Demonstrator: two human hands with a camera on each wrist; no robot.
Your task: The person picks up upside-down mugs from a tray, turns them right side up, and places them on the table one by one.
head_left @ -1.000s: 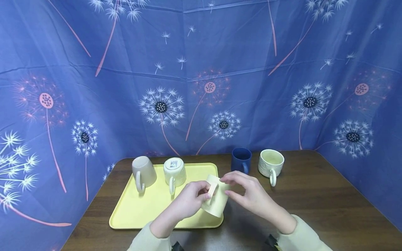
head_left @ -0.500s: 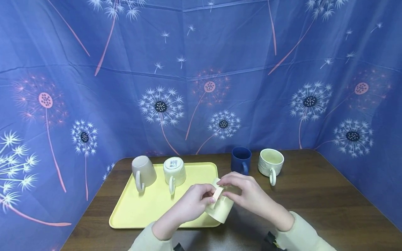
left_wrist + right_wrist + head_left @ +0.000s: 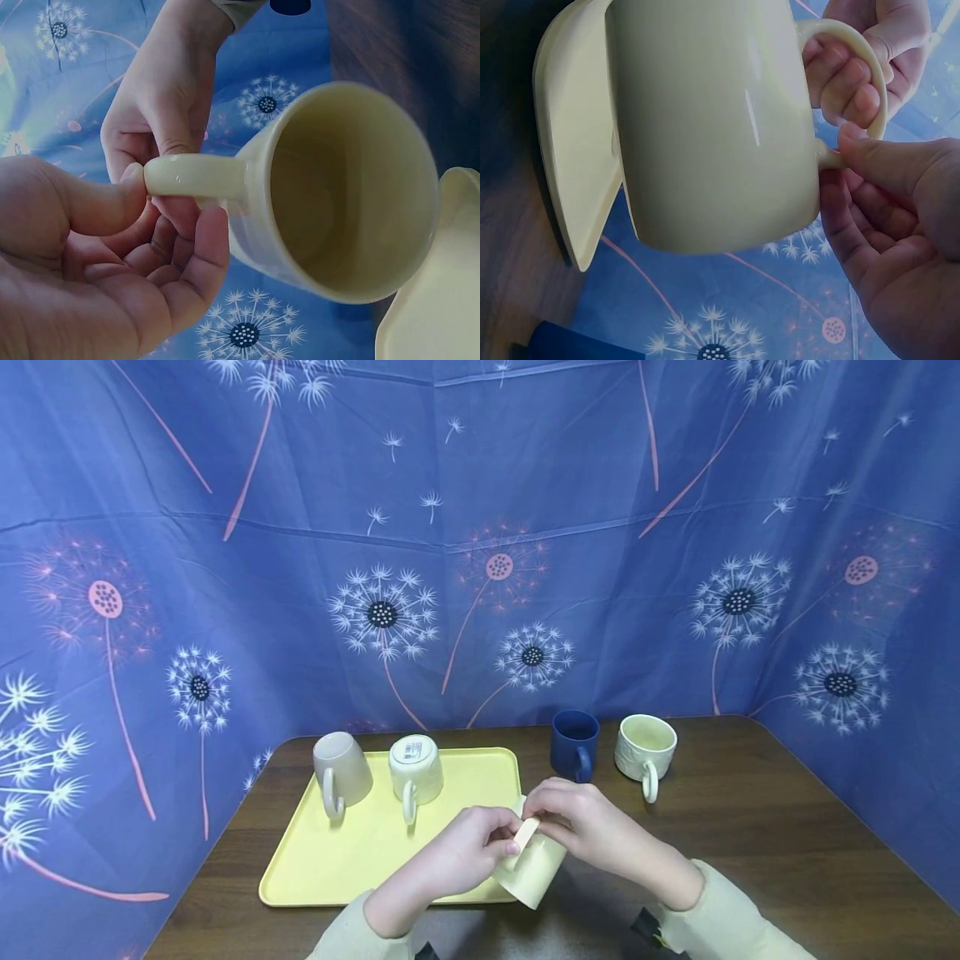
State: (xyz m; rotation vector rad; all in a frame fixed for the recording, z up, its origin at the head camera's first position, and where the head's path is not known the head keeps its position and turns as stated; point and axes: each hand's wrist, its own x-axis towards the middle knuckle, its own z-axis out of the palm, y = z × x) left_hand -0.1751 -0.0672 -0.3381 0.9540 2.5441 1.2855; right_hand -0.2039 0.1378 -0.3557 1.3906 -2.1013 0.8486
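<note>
A pale yellow mug [image 3: 538, 867] is held tilted above the tray's right front corner, its mouth pointing down towards the person. My left hand [image 3: 467, 853] grips the mug's handle [image 3: 196, 177], with fingers curled through the loop. My right hand [image 3: 596, 828] pinches the same handle near its other end, thumb and fingertips on either side, as the right wrist view shows. In the left wrist view the inside of the mug is visible, with nothing in it. Part of the mug's far end is hidden behind the hands in the head view.
On the yellow tray [image 3: 337, 868] stand a grey mug [image 3: 343, 768] and a white mug [image 3: 416, 772], both upside down. Behind my right hand, a dark blue mug [image 3: 573, 743] and an upright cream mug [image 3: 645, 752] stand on the wooden table [image 3: 780, 827]. A blue curtain hangs behind.
The yellow mug has shifted right and towards the person, still in my left hand. My right hand has moved from the mug's body onto its handle and now pinches it.
</note>
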